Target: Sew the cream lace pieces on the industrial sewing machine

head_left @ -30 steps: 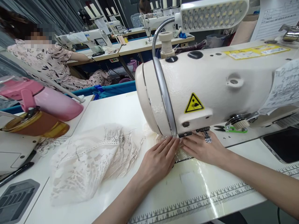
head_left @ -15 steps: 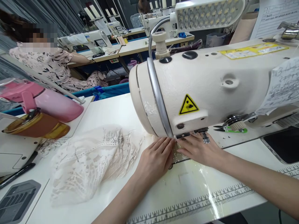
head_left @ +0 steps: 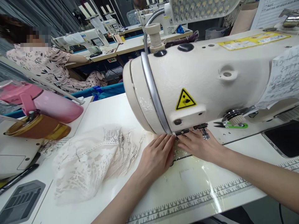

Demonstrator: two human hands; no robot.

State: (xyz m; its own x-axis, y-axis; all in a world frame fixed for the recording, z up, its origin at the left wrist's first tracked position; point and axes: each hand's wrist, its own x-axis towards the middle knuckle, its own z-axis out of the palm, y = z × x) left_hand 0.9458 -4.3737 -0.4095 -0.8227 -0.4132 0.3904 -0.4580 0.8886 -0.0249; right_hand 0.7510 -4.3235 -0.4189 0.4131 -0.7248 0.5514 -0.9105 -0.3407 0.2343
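Under the cream sewing machine head (head_left: 198, 77), my left hand (head_left: 157, 154) lies palm down, its fingers stretched out close together. My right hand (head_left: 199, 143) rests flat to the right of it, by the presser area, with the thumb apart from the fingers. The machine hides the fingertips of both hands and the needle. A heap of sheer off-white lace fabric (head_left: 87, 165) with loose dark threads spreads on the table left of my left hand. Its pale edge runs towards those fingers; what lies beneath them is hidden.
Green thread snips (head_left: 233, 125) and a dark phone (head_left: 283, 140) lie at the right. A printed ruler (head_left: 187, 203) follows the front edge. A pink bottle (head_left: 57, 104) and a brown cup (head_left: 38, 127) stand left. A person (head_left: 44, 65) sits beyond, near other machines.
The view has shifted slightly, so the machine sits a little further left and higher. Both hands keep nearly the same place under the machine head, and the lace heap lies as before.
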